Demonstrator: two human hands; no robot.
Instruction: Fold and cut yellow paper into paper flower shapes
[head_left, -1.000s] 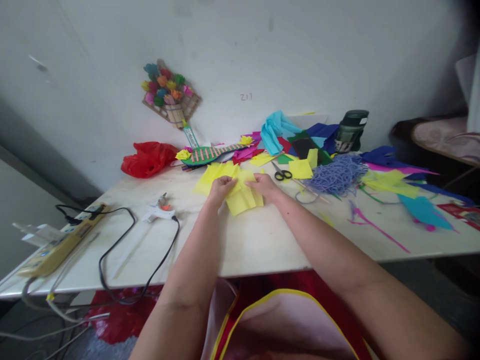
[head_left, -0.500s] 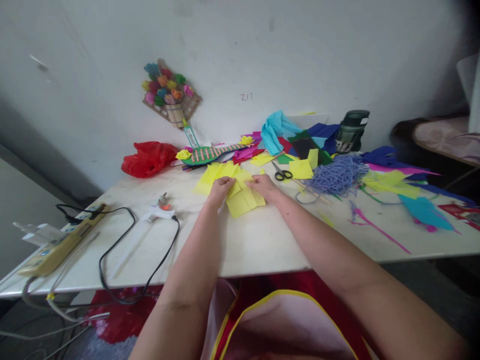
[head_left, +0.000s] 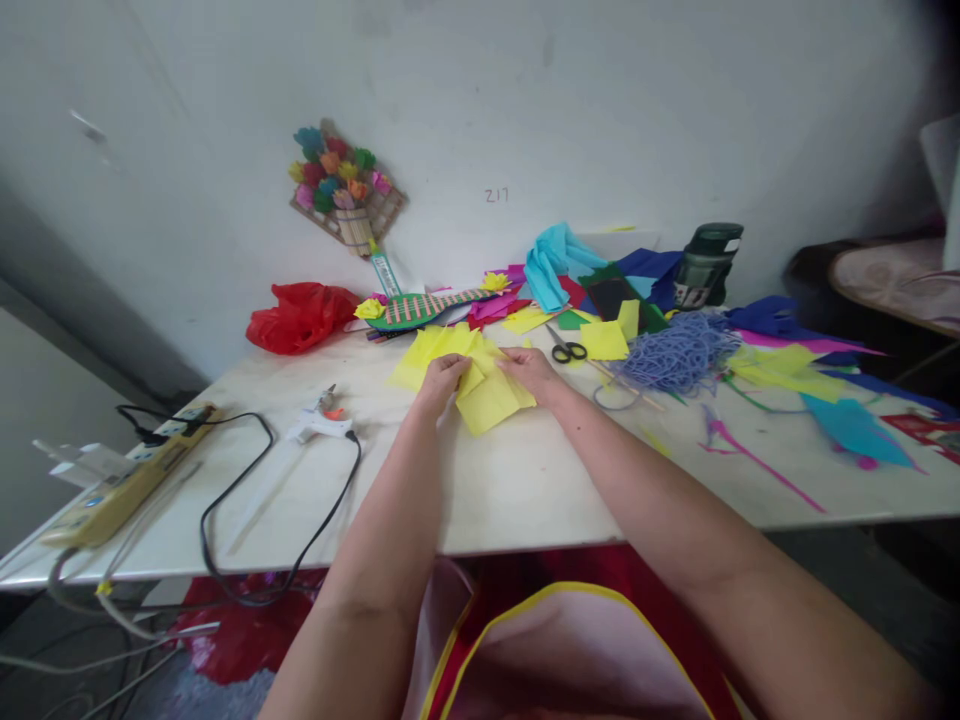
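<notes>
- The left hand (head_left: 444, 376) and right hand (head_left: 531, 371) pinch a stack of yellow paper squares (head_left: 491, 398) near the tabletop's (head_left: 525, 480) middle.
- Black-handled scissors (head_left: 564, 347) lie just beyond the right hand.
- A glue gun (head_left: 319, 425) and power strip (head_left: 120, 478) sit toward the left edge.
- Purple yarn (head_left: 675, 352) lies toward the right edge.

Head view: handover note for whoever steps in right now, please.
Left hand: pinching the yellow paper pieces at their left edge.
Right hand: fingers on the same pieces, right side.
Paper lies on the white table, with more yellow sheets just behind it.
Scissors to the right, glue gun to the left, both untouched.
Done: pieces gathered in both hands.
Left: cannot tell.
</notes>
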